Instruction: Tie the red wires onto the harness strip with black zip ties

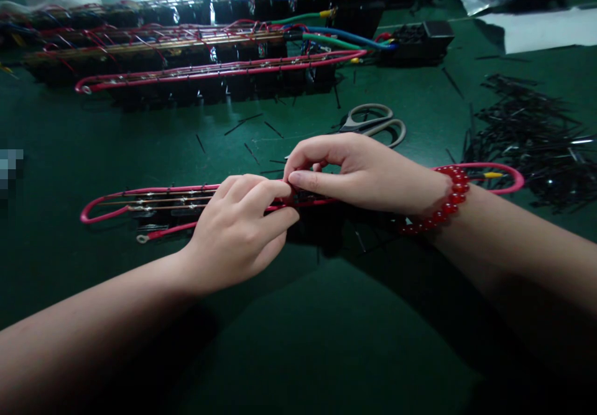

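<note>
The strip is laid lengthwise across the middle of the table, roughly from 9 to 3 o'clock, and its midpoint is covered by the hands. It is edged by a red cable, which is bent into a loop at either end. Soldered joints are exposed on the 9 o'clock part. A cable end between 8 and 9 o'clock is tipped with a lug, and a yellow tip is framed by the loop at 3 o'clock.

The left hand is set over the strip, its fingers bent and its thumb brought close to them; whether the strip is gripped or only steadied cannot be told. The right hand is extended from 3 o'clock, its thumb and forefinger tips nearly joined beside the left fingertips; whatever is pinched there is hidden. A red bracelet is worn on the right wrist.

Farther out, scissors are partly covered by the right hand at 2 o'clock. Black ties are heaped just above 3 o'clock. More strips are lined up at 11 o'clock, a black box is placed at 1 o'clock, and white paper is laid at 2 o'clock.
</note>
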`<state>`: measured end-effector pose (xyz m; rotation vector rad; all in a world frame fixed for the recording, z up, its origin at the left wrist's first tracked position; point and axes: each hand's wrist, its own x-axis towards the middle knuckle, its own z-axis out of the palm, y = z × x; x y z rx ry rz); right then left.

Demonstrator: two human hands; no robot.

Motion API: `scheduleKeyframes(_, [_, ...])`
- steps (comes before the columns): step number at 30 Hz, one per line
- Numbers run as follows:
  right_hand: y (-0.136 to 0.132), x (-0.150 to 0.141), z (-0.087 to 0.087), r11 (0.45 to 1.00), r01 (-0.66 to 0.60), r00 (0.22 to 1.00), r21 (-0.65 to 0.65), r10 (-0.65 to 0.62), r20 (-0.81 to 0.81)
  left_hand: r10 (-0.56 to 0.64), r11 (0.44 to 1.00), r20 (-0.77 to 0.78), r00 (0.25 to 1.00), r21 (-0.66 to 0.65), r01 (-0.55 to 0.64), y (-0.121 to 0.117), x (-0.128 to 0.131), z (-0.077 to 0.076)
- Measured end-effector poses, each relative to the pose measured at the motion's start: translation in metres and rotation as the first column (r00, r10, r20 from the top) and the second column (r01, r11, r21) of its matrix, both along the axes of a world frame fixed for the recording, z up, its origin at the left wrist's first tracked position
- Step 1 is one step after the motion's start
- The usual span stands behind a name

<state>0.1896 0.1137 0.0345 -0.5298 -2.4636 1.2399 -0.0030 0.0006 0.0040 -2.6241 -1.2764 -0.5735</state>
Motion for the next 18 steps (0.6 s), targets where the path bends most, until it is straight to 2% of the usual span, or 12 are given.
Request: scheduleKeyframes(18, [0.0006,-0.0005,-0.0005,1.000,0.000,1.000,-0.010,0.000,0.012,0.001,1.000,-0.005,1.000,0.003,-0.001,-0.0001,-0.0004,0.0003])
